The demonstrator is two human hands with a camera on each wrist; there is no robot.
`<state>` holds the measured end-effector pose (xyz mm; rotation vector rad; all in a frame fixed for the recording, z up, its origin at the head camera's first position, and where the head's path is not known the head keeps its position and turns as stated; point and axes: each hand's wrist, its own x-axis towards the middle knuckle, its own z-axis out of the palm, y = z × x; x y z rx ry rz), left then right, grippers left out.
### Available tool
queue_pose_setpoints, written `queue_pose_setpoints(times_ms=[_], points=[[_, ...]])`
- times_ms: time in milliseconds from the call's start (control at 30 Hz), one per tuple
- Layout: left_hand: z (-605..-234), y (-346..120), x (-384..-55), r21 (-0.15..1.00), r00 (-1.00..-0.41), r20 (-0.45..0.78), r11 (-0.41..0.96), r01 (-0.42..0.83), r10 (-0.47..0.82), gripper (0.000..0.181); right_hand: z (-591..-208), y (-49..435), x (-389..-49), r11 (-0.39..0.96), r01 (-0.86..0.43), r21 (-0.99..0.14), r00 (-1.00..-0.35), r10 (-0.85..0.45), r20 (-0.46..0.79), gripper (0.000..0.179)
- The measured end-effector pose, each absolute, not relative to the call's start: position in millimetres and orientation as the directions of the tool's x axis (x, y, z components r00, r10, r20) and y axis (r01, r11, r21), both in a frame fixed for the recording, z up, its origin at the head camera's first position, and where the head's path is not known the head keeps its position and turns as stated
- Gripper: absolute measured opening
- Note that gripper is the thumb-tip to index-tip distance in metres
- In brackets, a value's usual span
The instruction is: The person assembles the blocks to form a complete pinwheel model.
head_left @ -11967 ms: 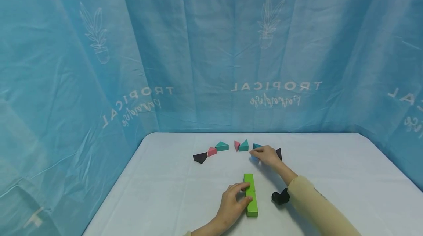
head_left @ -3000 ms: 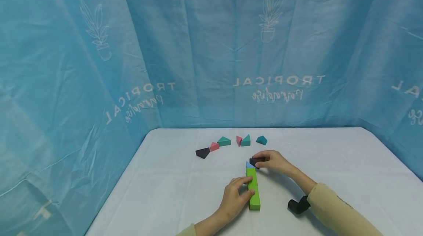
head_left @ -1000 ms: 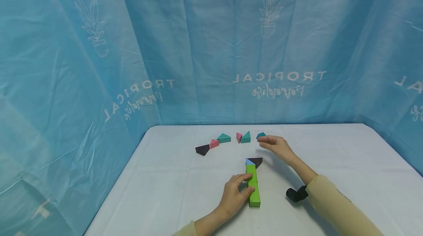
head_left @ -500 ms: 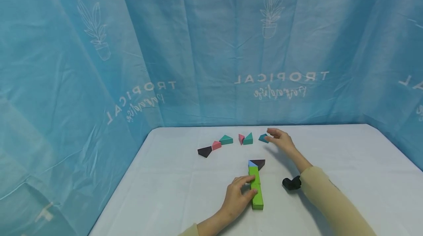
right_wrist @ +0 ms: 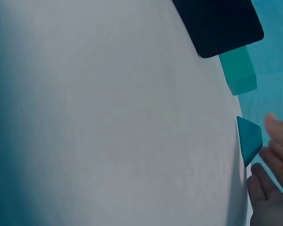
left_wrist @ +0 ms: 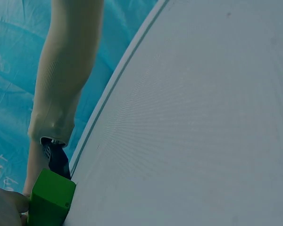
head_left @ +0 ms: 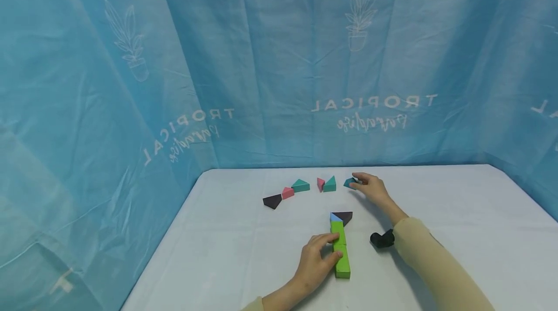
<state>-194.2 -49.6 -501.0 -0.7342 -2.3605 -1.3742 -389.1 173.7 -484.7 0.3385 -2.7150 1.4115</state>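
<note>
My left hand (head_left: 316, 262) rests at two green blocks set end to end, index finger on the far block (head_left: 337, 232), thumb on the near block (head_left: 343, 268). In the left wrist view, the thumb lies along a green block (left_wrist: 52, 200). A small blue triangle (head_left: 334, 217) and a black block (head_left: 344, 217) adjoin the green row's far end. At the back, my right hand (head_left: 370, 188) has thumb and fingers spread about a dark teal block (head_left: 349, 183). The right wrist view shows a gap between the fingers and this teal block (right_wrist: 250, 140).
Behind lie two green-teal wedges (head_left: 301, 185), two pink blocks (head_left: 287, 193) and another black block (head_left: 272, 201). The black wrist device (head_left: 382, 240) hangs under the right sleeve. Blue printed curtains (head_left: 279, 59) surround the white table (head_left: 209, 243).
The black block now sits beside the blue triangle, let go by my right hand. That hand has moved back to the dark teal block, its fingers lowering around it. My left hand stays at the green blocks.
</note>
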Motion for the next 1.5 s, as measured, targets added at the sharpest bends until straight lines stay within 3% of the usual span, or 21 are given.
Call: queue_pose_setpoints(times_ms=[267,800,1133,1500], points=[[-503,-50,-195,0.697,-0.811,0.515,0.416,0.585,0.278,0.036,-489,172,-388,0.593,-0.265,-0.760,-0.964,-0.144,0.224,0.041],[-499,-46,-193,0.703,-0.826,0.490,0.435,0.563,0.278,0.036,-488,168,-386,0.624,-0.279,-0.730,-0.954,-0.092,0.286,0.039],[-500,-49,-195,0.704,-0.829,0.486,0.439,0.558,0.275,0.036,-480,163,-386,0.583,-0.177,-0.793,-0.982,-0.044,0.186,0.041],[-500,-49,-194,0.724,-0.844,0.463,0.433,0.537,0.272,0.035,-483,164,-388,0.630,-0.138,-0.764,-0.988,-0.031,0.153,0.040]])
